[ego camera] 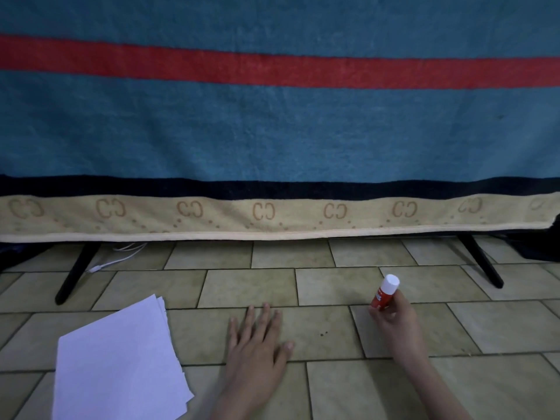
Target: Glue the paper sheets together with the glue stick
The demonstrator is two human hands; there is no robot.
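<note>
A stack of white paper sheets (pixel 121 362) lies on the tiled floor at the lower left, its edges slightly fanned. My left hand (pixel 257 347) rests flat on the tiles just right of the stack, fingers straight and spread, not touching the paper. My right hand (pixel 394 322) grips a red glue stick (pixel 384 292) with a white cap on, held upright and tilted a little to the right above the floor.
A large blue towel (pixel 272 131) with a red stripe and a beige patterned hem hangs across the back. Black slanted legs (pixel 75 271) (pixel 481 260) stand on the floor under it. A white cable (pixel 115 257) lies near the left leg.
</note>
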